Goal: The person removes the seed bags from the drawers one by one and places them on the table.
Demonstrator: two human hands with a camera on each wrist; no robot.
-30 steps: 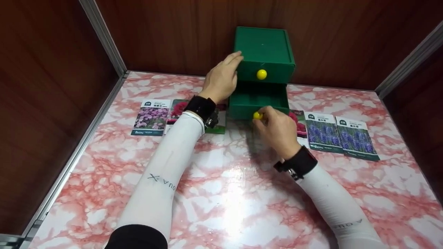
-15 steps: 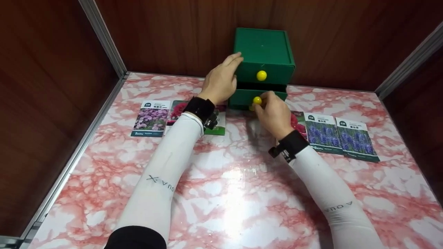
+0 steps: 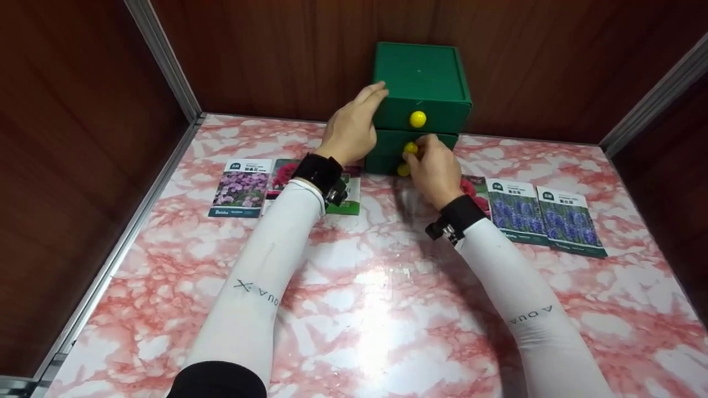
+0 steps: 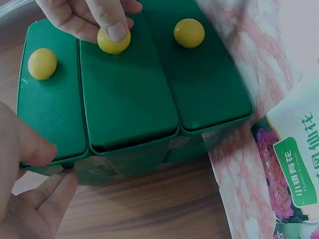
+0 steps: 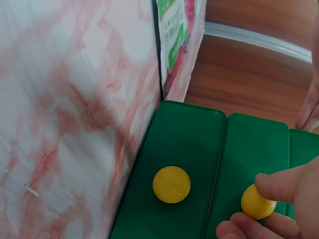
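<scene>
A green cabinet of three stacked drawers (image 3: 420, 74) stands against the back wall, each drawer with a round yellow knob. My right hand (image 3: 436, 168) pinches the middle drawer's knob (image 4: 114, 42) between thumb and fingers. The middle drawer (image 4: 127, 94) sits nearly flush, with a thin dark gap at one corner in the left wrist view. My left hand (image 3: 351, 130) rests with straight fingers against the cabinet's upper left side. Its thumb lies near the edge of the top drawer (image 4: 50, 109). The bottom drawer (image 5: 174, 144) is closed.
Left of the cabinet lie seed packets, among them one with pink flowers (image 3: 241, 188) and one partly under my left wrist (image 3: 348, 202). On the right are a red-flower packet (image 3: 477, 190) and two lavender packets (image 3: 515, 210). Wood panels with metal frame edges enclose the marbled table (image 3: 343, 309).
The middle drawer has slid back into the cabinet from well pulled out, my right hand moving away from me with its knob. My left hand has stayed on the cabinet's side.
</scene>
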